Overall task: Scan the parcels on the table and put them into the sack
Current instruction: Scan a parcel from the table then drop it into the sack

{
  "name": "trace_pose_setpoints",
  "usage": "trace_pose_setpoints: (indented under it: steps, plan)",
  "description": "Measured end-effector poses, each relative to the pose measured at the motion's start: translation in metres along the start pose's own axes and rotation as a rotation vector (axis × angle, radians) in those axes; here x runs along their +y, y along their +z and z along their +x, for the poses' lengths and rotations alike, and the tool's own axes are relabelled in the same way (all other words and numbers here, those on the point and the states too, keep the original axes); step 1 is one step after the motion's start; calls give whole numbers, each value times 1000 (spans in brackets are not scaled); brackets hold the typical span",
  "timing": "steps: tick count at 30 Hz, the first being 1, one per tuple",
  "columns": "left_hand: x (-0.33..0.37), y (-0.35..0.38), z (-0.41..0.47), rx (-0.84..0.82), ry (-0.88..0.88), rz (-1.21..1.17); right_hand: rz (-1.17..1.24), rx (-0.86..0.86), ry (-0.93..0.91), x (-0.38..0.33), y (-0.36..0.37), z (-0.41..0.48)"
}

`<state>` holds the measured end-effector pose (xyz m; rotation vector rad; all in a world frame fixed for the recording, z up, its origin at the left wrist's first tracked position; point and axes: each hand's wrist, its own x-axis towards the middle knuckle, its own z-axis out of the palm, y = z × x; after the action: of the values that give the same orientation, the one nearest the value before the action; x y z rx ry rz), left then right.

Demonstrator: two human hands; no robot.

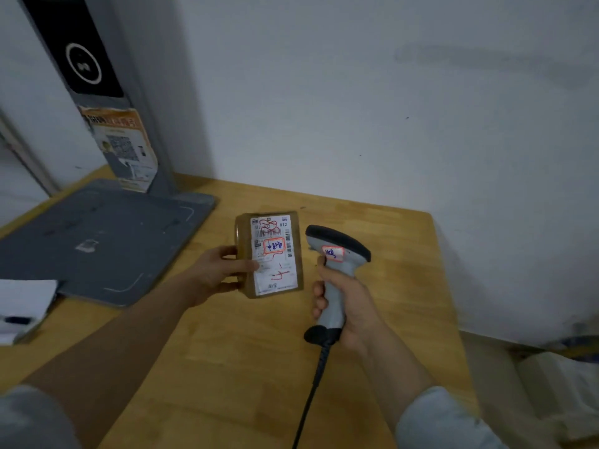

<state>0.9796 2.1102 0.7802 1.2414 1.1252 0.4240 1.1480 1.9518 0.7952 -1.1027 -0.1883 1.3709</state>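
A small brown taped parcel (270, 254) with a white shipping label facing up is held above the wooden table (233, 345). My left hand (220, 270) grips its left edge, thumb across the label's lower corner. My right hand (343, 306) grips the handle of a grey and black barcode scanner (337, 251), just right of the parcel, its head close to the label's right side. A black cable hangs from the scanner's handle towards me. A pale sack-like shape (564, 380) lies low at the right, blurred.
A grey flat base plate (97, 241) with an upright grey post (107, 102) carrying a paper notice stands at the table's back left. White papers with a dark pen (22, 309) lie at the left edge. A white wall rises behind the table.
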Motion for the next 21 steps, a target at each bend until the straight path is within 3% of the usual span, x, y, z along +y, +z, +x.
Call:
trace_pose_setpoints:
  steps: [5,10,21]
  plan:
    - [-10,-25,-15,199,125,-55,117,-111,99,14,44,-28]
    - [-14,-31,-29,330,288,-71,172,-102,94,24,79,-47]
    - [-19,-41,-40,391,391,-71,179,-84,27,26,111,-64]
